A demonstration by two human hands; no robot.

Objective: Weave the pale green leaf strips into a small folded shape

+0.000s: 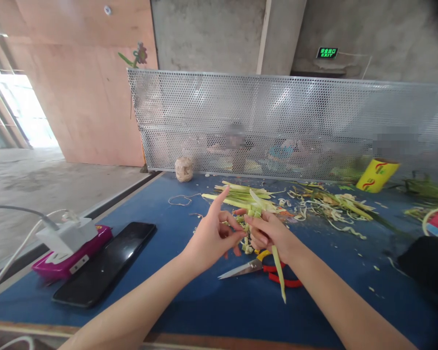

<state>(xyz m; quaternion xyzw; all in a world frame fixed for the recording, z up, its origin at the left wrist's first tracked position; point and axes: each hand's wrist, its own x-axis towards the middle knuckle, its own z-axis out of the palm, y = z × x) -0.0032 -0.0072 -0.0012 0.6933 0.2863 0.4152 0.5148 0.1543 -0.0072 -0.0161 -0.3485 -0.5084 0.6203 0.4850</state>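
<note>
My right hand grips a folded, woven piece of pale green plant strip. One long tail of it hangs below the hand toward the table. Beside it, my left hand has its index finger raised, while the thumb and another finger close in a pinch near the woven piece. What lies in that pinch is too small to make out. Under the hands are scissors with red handles, blades pointing left. More woven green bits show between the hands, partly hidden. Behind them lies a bundle of pale green stalks.
A black phone and a purple power strip with a white charger lie left. Behind stand a twine roll and perforated metal screen. Plant scraps, a yellow roll and a black object are right.
</note>
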